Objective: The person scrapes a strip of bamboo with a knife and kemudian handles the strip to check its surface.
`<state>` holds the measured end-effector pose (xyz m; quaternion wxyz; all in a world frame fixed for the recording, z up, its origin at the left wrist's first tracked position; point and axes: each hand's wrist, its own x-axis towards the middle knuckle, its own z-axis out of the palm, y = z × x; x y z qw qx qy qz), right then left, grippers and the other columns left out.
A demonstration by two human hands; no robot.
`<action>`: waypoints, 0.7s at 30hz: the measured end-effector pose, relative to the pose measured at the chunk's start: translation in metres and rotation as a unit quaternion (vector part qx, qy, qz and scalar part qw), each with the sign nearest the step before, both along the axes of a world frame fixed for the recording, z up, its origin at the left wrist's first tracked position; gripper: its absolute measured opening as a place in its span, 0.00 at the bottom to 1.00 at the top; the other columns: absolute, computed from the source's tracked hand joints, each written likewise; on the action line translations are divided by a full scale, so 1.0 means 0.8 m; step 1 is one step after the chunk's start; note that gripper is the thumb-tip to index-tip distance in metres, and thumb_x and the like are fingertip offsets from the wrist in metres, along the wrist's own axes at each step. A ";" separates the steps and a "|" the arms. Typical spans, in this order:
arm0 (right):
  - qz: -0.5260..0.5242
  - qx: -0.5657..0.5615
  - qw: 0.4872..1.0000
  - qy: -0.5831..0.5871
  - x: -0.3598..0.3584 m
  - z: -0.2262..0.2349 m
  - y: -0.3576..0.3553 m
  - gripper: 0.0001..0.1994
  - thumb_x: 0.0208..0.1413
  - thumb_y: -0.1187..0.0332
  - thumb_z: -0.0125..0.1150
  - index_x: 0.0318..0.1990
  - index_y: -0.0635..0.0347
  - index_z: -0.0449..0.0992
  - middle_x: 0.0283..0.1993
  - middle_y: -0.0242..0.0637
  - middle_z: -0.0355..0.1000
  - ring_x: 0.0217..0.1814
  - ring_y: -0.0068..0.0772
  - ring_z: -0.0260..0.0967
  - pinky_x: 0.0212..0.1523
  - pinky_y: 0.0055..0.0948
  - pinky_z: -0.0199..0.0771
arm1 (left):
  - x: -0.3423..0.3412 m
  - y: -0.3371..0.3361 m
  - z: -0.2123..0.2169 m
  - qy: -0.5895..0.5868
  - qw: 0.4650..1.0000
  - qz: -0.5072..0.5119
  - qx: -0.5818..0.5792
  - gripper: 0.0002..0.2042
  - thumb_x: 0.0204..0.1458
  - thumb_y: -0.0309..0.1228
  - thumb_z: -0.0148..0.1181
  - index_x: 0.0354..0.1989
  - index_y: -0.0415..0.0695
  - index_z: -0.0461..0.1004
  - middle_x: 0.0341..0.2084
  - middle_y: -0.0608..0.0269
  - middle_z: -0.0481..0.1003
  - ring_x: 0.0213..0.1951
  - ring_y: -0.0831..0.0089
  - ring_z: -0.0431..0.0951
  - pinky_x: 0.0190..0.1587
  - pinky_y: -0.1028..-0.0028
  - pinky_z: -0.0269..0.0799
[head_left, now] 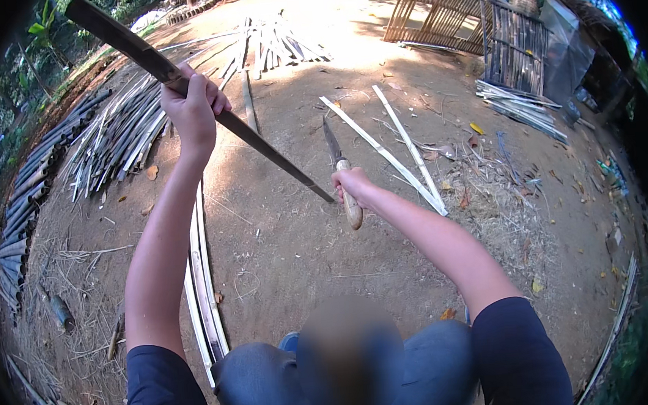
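Seemingly for control, stick [257,141] and knife [333,142] are gripped, upper left by left hand [191,110], centre by right hand [352,180].

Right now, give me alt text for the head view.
A person's left hand grips a long dark pole slanting down toward the right hand, which holds a knife by its pale handle. Beyond, piles of long strips lie on dirt ground.
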<state>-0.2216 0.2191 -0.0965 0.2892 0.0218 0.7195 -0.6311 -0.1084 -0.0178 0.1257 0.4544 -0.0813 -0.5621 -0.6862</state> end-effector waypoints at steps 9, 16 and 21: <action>0.026 0.003 0.999 -0.020 0.039 0.066 0.025 0.04 0.45 0.75 0.58 0.25 0.63 0.69 0.20 0.35 0.66 0.18 0.27 0.65 0.20 0.31 0.71 | 0.045 0.026 0.013 -0.009 1.000 0.000 -0.014 0.04 0.56 0.20 0.49 0.34 0.44 0.62 0.14 0.67 0.60 0.14 0.76 0.62 0.19 0.72 0.67; 0.131 0.120 0.974 0.142 0.100 0.035 0.077 0.07 0.46 0.71 0.61 0.28 0.64 0.69 0.22 0.37 0.70 0.18 0.30 0.69 0.20 0.33 0.70 | 0.066 0.055 -0.009 0.049 0.998 0.038 0.028 0.07 0.54 0.18 0.51 0.34 0.44 0.61 0.15 0.66 0.61 0.14 0.76 0.62 0.20 0.72 0.65; 0.195 0.109 0.936 0.271 0.153 0.036 0.097 0.11 0.47 0.65 0.65 0.30 0.64 0.71 0.22 0.39 0.71 0.24 0.35 0.73 0.27 0.37 0.71 | 0.108 0.044 -0.027 0.065 0.996 0.065 -0.005 0.07 0.59 0.22 0.53 0.38 0.43 0.61 0.14 0.60 0.67 0.14 0.71 0.70 0.18 0.69 0.73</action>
